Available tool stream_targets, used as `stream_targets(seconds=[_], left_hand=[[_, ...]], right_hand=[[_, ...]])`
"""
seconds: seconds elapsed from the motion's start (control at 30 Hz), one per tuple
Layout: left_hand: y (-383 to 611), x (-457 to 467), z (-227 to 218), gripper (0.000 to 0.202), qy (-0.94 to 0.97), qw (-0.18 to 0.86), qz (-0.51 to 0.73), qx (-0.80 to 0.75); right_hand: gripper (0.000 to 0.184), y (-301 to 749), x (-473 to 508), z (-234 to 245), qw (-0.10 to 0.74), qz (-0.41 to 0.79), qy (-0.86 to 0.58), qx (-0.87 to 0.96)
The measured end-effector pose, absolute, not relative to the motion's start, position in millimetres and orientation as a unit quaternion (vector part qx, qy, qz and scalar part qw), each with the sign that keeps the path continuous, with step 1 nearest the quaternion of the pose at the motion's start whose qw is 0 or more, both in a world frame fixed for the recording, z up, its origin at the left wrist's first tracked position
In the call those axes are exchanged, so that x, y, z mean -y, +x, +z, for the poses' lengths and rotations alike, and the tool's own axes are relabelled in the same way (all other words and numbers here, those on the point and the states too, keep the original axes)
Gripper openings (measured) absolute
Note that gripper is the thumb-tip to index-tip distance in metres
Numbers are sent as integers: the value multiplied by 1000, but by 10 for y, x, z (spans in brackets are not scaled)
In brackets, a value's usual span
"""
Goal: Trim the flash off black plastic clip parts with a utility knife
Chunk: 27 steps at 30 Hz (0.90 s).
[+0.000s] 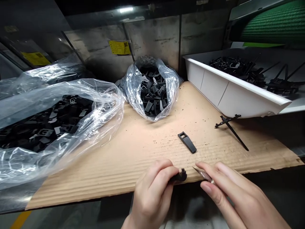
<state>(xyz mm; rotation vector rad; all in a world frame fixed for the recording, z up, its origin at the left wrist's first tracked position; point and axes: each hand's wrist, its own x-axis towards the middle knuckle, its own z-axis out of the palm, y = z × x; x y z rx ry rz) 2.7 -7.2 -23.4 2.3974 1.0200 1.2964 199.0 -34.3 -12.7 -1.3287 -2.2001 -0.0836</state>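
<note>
- While the black plastic piece (181,176) is sitting pinched in the left hand (151,194), its end is poking rightward over the front edge of the cardboard sheet (124,165)
- The right hand (234,190) is gripping a small metal blade (201,175), its tip angling toward the piece, just apart
- A flat black tab (187,142) is lying just beyond

Factory workstation, cardboard-covered bench (133,178), bagged black plastic parts (152,95), white parts bin (214,92), yellow-labelled metal panels (154,38)
</note>
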Motion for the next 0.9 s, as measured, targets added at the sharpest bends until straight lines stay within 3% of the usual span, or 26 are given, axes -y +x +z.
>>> stream_targets(seconds=[0.27,0.5,0.7,0.9], left_hand=[[56,73,-241,27,806,124,457,-355],[51,87,-244,26,799,127,455,-371],[58,96,-227,26,793,144,460,-372],[64,96,-184,25,783,177,444,-398]], right_hand=[[30,1880,393,-211,322,-63,-470,819],[15,1767,391,-210,333,-70,-491,802],[18,1874,330,-196,304,-98,-529,786],[17,1875,334,-172,345,-72,-491,797]])
